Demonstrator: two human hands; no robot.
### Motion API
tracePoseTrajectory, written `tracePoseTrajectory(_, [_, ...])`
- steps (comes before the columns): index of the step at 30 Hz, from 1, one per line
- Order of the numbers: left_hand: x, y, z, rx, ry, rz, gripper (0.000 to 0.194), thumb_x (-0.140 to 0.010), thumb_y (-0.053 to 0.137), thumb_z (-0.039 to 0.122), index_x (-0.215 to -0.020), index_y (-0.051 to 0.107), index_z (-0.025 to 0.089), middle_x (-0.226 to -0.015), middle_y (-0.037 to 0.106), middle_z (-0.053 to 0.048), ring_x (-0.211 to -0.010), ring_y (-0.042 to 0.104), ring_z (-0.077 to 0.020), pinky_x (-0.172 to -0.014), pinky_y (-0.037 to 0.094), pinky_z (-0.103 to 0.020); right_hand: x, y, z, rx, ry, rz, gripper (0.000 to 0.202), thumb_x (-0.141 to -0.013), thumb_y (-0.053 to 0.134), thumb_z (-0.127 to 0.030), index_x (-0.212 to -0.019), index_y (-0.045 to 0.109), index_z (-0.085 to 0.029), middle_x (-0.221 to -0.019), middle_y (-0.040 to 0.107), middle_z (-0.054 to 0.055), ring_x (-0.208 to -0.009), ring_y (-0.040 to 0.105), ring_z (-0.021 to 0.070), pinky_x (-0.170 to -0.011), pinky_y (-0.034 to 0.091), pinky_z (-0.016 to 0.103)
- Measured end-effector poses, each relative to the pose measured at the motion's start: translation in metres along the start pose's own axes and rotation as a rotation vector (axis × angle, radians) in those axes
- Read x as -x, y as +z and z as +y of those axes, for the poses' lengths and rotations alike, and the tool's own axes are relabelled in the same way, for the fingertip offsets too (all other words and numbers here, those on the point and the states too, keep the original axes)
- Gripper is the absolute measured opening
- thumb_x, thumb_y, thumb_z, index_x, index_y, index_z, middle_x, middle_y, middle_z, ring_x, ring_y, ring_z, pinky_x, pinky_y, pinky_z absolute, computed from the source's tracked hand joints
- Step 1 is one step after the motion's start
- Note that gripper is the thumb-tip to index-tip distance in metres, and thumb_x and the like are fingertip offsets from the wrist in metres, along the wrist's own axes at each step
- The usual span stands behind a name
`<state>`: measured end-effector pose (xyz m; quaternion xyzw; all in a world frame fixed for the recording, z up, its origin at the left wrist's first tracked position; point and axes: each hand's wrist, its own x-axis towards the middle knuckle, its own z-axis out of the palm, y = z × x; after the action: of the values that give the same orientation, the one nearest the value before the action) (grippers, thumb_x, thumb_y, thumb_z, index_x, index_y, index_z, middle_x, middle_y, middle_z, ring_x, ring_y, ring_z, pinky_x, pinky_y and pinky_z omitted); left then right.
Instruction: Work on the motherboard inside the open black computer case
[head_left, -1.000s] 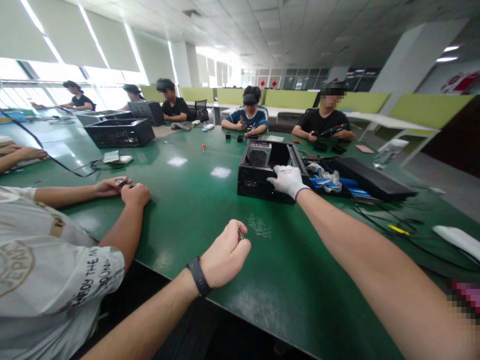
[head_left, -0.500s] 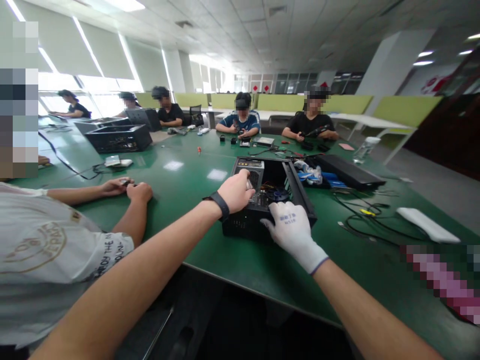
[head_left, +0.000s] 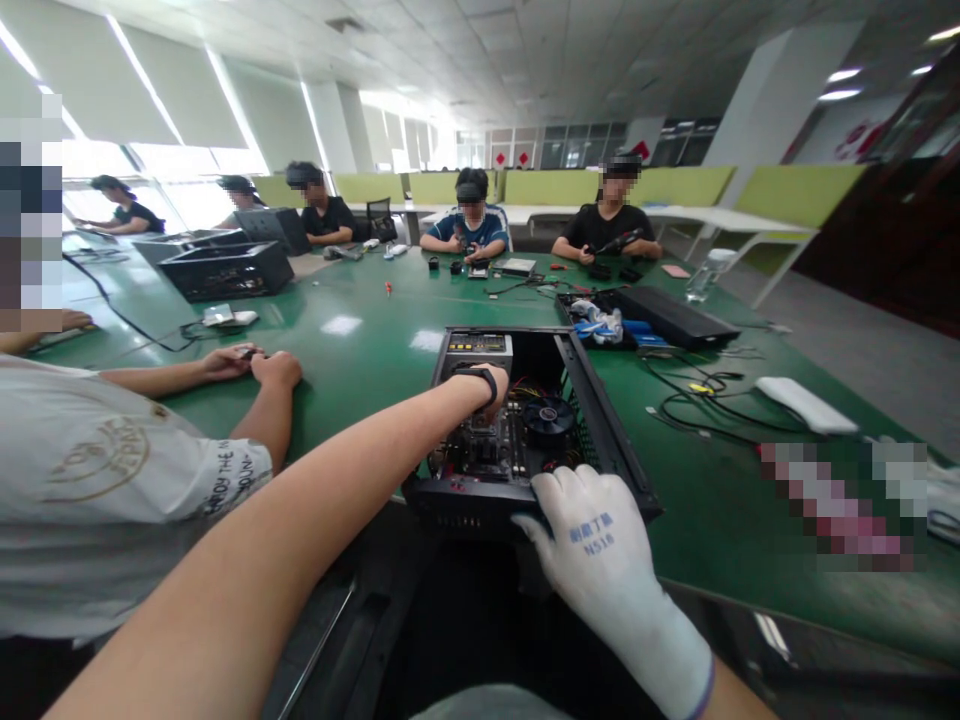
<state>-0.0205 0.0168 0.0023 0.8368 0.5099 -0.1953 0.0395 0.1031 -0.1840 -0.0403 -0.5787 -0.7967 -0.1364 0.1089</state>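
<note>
A black open computer case [head_left: 480,494] lies on the green table at its front edge, its inside facing up. My right hand [head_left: 592,515], in a white knit glove, grips the near rim, fingers over the edge and thumb on the outer side. My bare left hand [head_left: 499,382], with a black wristband, reaches into the case beside the power supply [head_left: 486,346]. Its fingers are hidden behind the wrist. Right of that hand sits a round black cooling fan [head_left: 549,418]. A motherboard [head_left: 480,450] with slots and connectors shows beneath my forearm.
Right of the case lie black cables [head_left: 686,410], a white bar-shaped object [head_left: 806,405] and a tray with blue items [head_left: 637,328]. A person's hands [head_left: 259,365] rest on the table at left. Another open case [head_left: 225,270] stands far left; several people sit around.
The computer case has come closer to me, its near end now at the table edge. My left hand has gone from the power supply's top down into the case; my right hand stays on the rim.
</note>
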Motion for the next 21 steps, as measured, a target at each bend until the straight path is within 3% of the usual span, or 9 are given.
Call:
tracePoseTrajectory(9, [-0.039, 0.040, -0.009, 0.086, -0.065, -0.035, 0.063, -0.048, 0.091, 0.041, -0.102, 0.079, 0.012, -0.102, 0.075, -0.019, -0.101, 0.070, -0.0356, -0.092, 0.055, -0.041, 0.007, -0.002, -0.001, -0.032, 0.005, 0.009, 0.022, -0.081, 0.069, -0.043, -0.084, 0.057, -0.025, -0.079, 0.060, 0.005, -0.075, 0.049, 0.0240, -0.066, 0.019, 0.036])
tracePoseTrajectory(16, [-0.051, 0.046, -0.009, 0.019, -0.085, -0.092, 0.064, -0.044, 0.091, 0.044, -0.099, 0.080, 0.014, -0.090, 0.077, -0.015, -0.099, 0.070, -0.0333, -0.094, 0.054, -0.038, 0.008, 0.000, -0.002, -0.065, 0.017, 0.001, 0.021, -0.080, 0.069, -0.044, -0.087, 0.059, -0.026, -0.080, 0.061, 0.005, -0.076, 0.049, 0.0248, -0.066, 0.020, 0.037])
tracePoseTrajectory(21, [-0.047, 0.046, -0.008, -0.028, -0.048, -0.082, 0.070, -0.044, 0.092, 0.039, -0.107, 0.078, 0.011, -0.105, 0.075, -0.017, -0.101, 0.070, -0.0332, -0.092, 0.055, -0.036, 0.009, 0.003, -0.001, -0.049, 0.000, 0.020, 0.022, -0.081, 0.068, -0.045, -0.086, 0.058, -0.026, -0.079, 0.060, 0.005, -0.075, 0.048, 0.0244, -0.066, 0.019, 0.037])
